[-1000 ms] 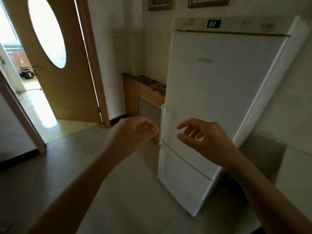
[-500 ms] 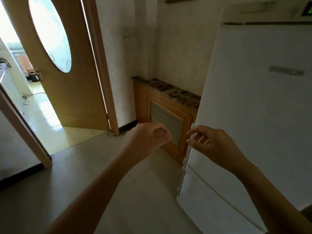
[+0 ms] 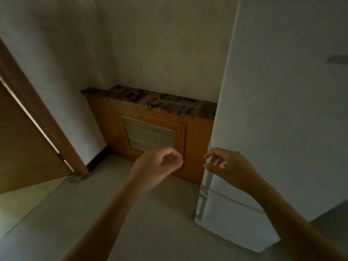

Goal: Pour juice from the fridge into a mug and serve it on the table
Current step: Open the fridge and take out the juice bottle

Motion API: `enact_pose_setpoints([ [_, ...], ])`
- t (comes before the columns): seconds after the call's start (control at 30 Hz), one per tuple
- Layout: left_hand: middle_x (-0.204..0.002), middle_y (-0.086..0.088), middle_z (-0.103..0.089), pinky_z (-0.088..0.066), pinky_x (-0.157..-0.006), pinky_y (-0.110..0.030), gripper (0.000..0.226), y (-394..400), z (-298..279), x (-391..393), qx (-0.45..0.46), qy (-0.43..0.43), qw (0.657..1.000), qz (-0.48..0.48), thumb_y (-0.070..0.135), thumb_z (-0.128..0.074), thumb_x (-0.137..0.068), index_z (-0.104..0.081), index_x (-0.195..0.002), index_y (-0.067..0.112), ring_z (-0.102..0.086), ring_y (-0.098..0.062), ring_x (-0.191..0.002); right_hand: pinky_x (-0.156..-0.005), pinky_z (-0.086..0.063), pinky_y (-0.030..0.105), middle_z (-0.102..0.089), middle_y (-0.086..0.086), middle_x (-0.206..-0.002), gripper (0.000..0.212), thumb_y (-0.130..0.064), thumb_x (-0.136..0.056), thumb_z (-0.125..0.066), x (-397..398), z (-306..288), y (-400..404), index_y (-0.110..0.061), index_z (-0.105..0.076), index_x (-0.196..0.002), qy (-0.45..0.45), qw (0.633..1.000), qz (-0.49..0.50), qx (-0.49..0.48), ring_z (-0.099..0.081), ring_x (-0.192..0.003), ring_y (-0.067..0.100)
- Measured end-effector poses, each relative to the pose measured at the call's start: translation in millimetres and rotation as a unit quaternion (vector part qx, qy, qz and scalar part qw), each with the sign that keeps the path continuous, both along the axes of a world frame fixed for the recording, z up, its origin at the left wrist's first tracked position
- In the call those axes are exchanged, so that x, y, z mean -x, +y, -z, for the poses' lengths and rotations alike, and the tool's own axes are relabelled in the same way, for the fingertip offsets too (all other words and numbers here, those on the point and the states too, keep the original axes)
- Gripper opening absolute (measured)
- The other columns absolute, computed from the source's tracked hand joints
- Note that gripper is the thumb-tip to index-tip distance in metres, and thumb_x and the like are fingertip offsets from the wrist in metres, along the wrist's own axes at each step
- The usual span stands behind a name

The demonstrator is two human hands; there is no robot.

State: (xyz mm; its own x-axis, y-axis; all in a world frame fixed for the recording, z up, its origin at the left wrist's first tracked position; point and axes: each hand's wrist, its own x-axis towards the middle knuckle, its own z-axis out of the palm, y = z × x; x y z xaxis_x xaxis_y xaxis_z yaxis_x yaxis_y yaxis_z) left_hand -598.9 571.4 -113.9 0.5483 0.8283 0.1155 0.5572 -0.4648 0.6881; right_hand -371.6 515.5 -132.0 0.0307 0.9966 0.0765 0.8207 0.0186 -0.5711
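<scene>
White enamel fills the right side of the view: the fridge [image 3: 273, 119], its doors shut, with the juice presumably inside and out of sight; no mug or table shows either. The right hand [image 3: 228, 167] has its fingers loosely curled and part open at the door's left edge, fingertips [image 3: 207, 157] touching or nearly touching the handle strip [image 3: 206, 178], not yet clearly gripping it. The left hand [image 3: 160, 164] hovers empty, curled into a loose fist, just beside the right and in front of the wooden vent cabinet [image 3: 150, 132].

Risks, as I judge them: a shallow fingertip hold could slip off the strip when the seal resists. A hard pull might swing the door toward the cabinet's corner. The dim, blurred light makes the grip point hard to judge.
</scene>
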Motion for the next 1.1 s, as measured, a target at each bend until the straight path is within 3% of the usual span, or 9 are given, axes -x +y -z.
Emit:
enact_pose_setpoints([
  [0.1,-0.087,0.02,-0.068,-0.056,-0.079,-0.03,0.015,41.4,-3.6,-2.1,0.007,0.013,0.998,0.061,0.047,-0.057,-0.088,-0.067,-0.096,0.037,-0.063,0.006,-0.085,-0.07,-0.042,0.015,-0.057,-0.023,-0.089,0.028,-0.039,-0.084,-0.062,5.8,14.2,26.9,-0.032,-0.057,-0.111,0.007,0.997,0.07,0.019,-0.058,-0.085,-0.002],
  [0.23,-0.095,0.019,-0.067,-0.053,-0.078,-0.023,0.019,96.1,5.8,-22.3,0.052,0.021,0.989,0.134,0.047,-0.054,-0.09,-0.065,-0.103,0.037,-0.062,0.005,-0.088,-0.085,-0.048,0.028,-0.057,-0.008,-0.119,0.044,-0.033,-0.082,-0.065,-1.0,38.0,62.8,-0.027,-0.05,-0.122,-0.027,0.982,0.18,0.046,-0.055,-0.107,0.012],
  [0.4,-0.124,0.022,-0.056,-0.048,-0.098,-0.032,0.045,160.5,35.0,-58.8,0.207,-0.009,0.959,0.194,0.049,-0.055,-0.09,-0.042,-0.133,0.042,-0.055,0.004,-0.111,-0.094,-0.042,0.034,-0.054,0.0,-0.13,0.052,-0.033,-0.083,-0.061,-23.2,62.6,109.9,-0.025,-0.043,-0.131,-0.069,0.957,0.24,0.151,-0.049,-0.119,0.021],
  [0.47,-0.133,0.022,-0.049,-0.044,-0.098,-0.027,0.059,174.5,38.7,-72.0,0.227,-0.025,0.951,0.209,0.049,-0.057,-0.089,-0.032,-0.141,0.039,-0.05,0.004,-0.118,-0.088,-0.043,0.032,-0.057,0.002,-0.125,0.049,-0.035,-0.083,-0.06,-27.7,71.9,126.6,-0.022,-0.046,-0.127,-0.034,0.946,0.249,0.203,-0.053,-0.116,0.022],
  [0.57,-0.143,0.021,-0.038,-0.038,-0.104,-0.029,0.071,187.3,38.5,-87.9,0.218,-0.033,0.943,0.249,0.048,-0.058,-0.088,-0.02,-0.147,0.039,-0.041,0.001,-0.129,-0.069,-0.04,0.029,-0.057,0.003,-0.094,0.021,-0.034,-0.085,-0.056,-25.1,80.7,140.4,-0.018,-0.048,-0.096,-0.024,0.941,0.255,0.223,-0.059,-0.09,0.022],
  [0.73,-0.155,0.016,-0.024,-0.029,-0.106,-0.028,0.083,204.9,27.8,-124.3,0.165,-0.068,0.926,0.334,0.048,-0.062,-0.086,-0.008,-0.149,0.039,-0.03,0.0,-0.136,-0.067,-0.038,0.031,-0.047,-0.004,-0.073,0.025,-0.04,-0.091,-0.044,-11.7,83.3,143.3,-0.017,-0.047,-0.083,-0.032,0.929,0.312,0.198,-0.049,-0.076,0.018],
  [0.87,-0.147,0.008,-0.041,-0.037,-0.105,-0.029,0.08,214.2,9.5,-166.0,0.126,-0.143,0.917,0.351,0.051,-0.065,-0.082,-0.024,-0.147,0.028,-0.042,-0.006,-0.131,-0.068,-0.043,0.035,-0.054,0.002,-0.073,0.043,-0.054,-0.093,-0.028,1.4,73.9,152.4,-0.023,-0.048,-0.07,-0.018,0.905,0.374,0.202,-0.052,-0.073,0.021],
  [1.0,-0.117,0.004,-0.062,-0.049,-0.087,-0.021,0.049,228.3,4.6,-186.8,0.037,-0.179,0.935,0.304,0.04,-0.067,-0.085,-0.051,-0.125,0.017,-0.06,-0.009,-0.104,-0.07,-0.054,0.039,-0.055,0.008,-0.074,0.026,-0.04,-0.098,-0.03,15.6,62.1,160.9,-0.039,-0.044,-0.076,0.075,0.861,0.473,0.17,-0.06,-0.072,0.028],
  [1.1,-0.111,0.002,-0.066,-0.049,-0.079,-0.017,0.043,239.0,1.1,-190.1,0.016,-0.182,0.929,0.321,0.034,-0.068,-0.085,-0.057,-0.121,0.013,-0.063,-0.01,-0.096,-0.079,-0.051,0.038,-0.054,0.008,-0.076,0.039,-0.044,-0.098,-0.028,22.2,56.3,170.1,-0.041,-0.03,-0.059,0.068,0.844,0.497,0.189,-0.063,-0.078,0.029],
])
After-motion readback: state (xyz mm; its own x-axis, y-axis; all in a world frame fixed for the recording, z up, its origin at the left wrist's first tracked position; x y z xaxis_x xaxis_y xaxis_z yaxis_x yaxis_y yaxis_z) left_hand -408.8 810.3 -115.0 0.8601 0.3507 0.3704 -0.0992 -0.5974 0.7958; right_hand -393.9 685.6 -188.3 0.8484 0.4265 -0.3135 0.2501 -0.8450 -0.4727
